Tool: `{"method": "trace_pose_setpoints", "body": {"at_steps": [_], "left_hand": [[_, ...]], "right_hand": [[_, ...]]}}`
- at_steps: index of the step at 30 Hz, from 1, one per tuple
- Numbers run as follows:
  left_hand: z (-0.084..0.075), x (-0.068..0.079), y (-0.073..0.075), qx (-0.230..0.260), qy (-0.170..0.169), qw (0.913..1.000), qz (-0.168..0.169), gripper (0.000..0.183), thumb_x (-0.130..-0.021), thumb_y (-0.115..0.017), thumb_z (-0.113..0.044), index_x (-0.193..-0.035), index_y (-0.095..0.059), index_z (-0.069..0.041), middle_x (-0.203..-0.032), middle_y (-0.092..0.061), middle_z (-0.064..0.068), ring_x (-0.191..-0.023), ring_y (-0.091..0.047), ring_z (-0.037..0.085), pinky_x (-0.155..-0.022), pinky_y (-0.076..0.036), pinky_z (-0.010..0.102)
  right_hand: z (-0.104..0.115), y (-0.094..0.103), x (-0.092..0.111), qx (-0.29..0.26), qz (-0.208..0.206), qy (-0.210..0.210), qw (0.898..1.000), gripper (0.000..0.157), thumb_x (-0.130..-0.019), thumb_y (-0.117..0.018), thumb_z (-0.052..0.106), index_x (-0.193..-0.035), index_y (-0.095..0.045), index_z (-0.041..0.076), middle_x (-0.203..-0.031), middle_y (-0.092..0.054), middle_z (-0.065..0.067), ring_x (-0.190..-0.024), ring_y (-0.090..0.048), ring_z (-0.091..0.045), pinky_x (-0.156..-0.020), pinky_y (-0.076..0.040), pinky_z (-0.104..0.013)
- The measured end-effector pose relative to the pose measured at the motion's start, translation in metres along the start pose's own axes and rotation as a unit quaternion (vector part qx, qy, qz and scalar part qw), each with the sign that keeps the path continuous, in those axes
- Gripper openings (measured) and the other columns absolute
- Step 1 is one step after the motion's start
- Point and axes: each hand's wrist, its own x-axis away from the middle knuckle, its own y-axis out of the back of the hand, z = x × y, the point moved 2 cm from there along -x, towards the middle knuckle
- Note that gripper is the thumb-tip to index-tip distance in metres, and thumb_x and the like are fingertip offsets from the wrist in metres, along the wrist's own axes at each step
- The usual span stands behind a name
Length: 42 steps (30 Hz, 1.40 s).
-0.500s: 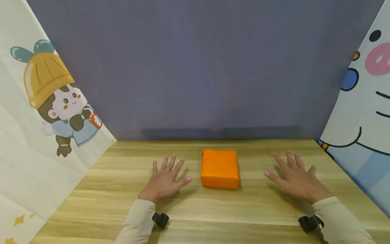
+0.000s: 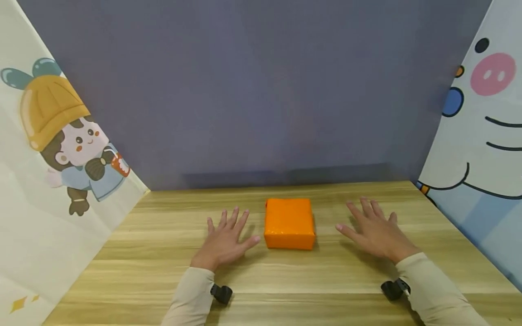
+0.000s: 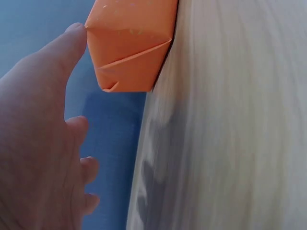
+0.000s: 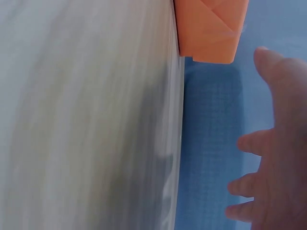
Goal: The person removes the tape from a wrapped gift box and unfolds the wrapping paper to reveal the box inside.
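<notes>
An orange wrapped box (image 2: 288, 222) sits on the wooden table between the two hands. In the left wrist view the box's folded end (image 3: 129, 52) shows creases of wrapping paper. My left hand (image 2: 225, 242) hovers just left of it, palm down with fingers spread, its thumb pointing toward the box without touching in the head view. To the right, with a wider gap, my right hand (image 2: 377, 233) is also held above the table with fingers spread. Its thumb (image 4: 268, 62) lies apart from the box in the right wrist view. Neither hand holds anything.
The pale wooden table (image 2: 293, 290) ends at a grey-blue backdrop (image 2: 261, 99). A cartoon-printed white sheet (image 2: 32, 217) stands along the left side, another printed sheet (image 2: 469, 149) along the right. Each wrist wears a small black device (image 2: 222, 294).
My right hand has moved left, closer to the box. The left hand has come slightly nearer to it as well. The head view has shifted a little; the box stays put.
</notes>
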Motion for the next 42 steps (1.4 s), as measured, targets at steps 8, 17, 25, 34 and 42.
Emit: {"method": "trace_pose_setpoints", "body": {"at_steps": [8,17,25,34,42], "left_hand": [[-0.015,-0.011,-0.009,0.023,0.001,0.9997,-0.001,0.090,-0.092,-0.028,-0.081,-0.162,-0.015,-0.027,-0.166,-0.011,0.007,-0.150,-0.007,0.044,-0.108,0.003,0.075],[-0.026,-0.020,-0.008,0.040,0.001,0.9991,-0.017,0.095,-0.092,-0.025,-0.081,-0.162,-0.020,-0.016,-0.162,-0.029,0.005,-0.146,-0.029,0.037,-0.112,-0.006,0.071],[-0.032,-0.030,-0.011,0.054,0.006,0.9980,-0.034,0.095,-0.092,-0.024,-0.081,-0.159,-0.030,-0.014,-0.148,-0.050,0.013,-0.137,-0.045,0.032,-0.113,-0.014,0.068],[-0.039,-0.044,-0.007,0.097,0.008,0.9936,-0.057,0.099,-0.093,-0.018,-0.080,-0.154,-0.038,-0.005,-0.136,-0.062,0.009,-0.124,-0.057,0.033,-0.108,-0.034,0.055],[-0.043,-0.040,-0.017,0.122,0.009,0.9912,-0.049,0.095,-0.095,-0.020,-0.078,-0.152,-0.041,-0.004,-0.131,-0.064,0.010,-0.117,-0.061,0.032,-0.103,-0.043,0.050]], "right_hand": [[0.009,-0.002,-0.008,-0.003,-0.006,0.010,1.000,0.085,-0.098,-0.040,0.069,-0.158,-0.032,0.008,-0.160,-0.012,-0.033,-0.143,-0.012,-0.058,-0.093,-0.006,-0.088],[0.019,-0.009,-0.017,-0.022,0.011,0.011,1.000,0.084,-0.098,-0.034,0.070,-0.157,-0.034,0.010,-0.159,-0.020,-0.030,-0.143,-0.018,-0.056,-0.095,-0.008,-0.086],[0.022,-0.010,-0.024,-0.028,-0.010,0.027,0.999,0.078,-0.101,-0.032,0.066,-0.153,-0.041,0.009,-0.151,-0.041,-0.026,-0.135,-0.040,-0.050,-0.100,-0.026,-0.077],[0.038,-0.013,-0.040,-0.062,-0.015,0.048,0.997,0.075,-0.103,-0.032,0.063,-0.143,-0.054,0.004,-0.136,-0.059,-0.019,-0.121,-0.057,-0.042,-0.097,-0.042,-0.064],[0.050,-0.028,-0.042,-0.084,0.013,0.040,0.996,0.076,-0.101,-0.030,0.067,-0.132,-0.066,0.008,-0.129,-0.064,-0.011,-0.117,-0.060,-0.036,-0.095,-0.045,-0.060]]}}
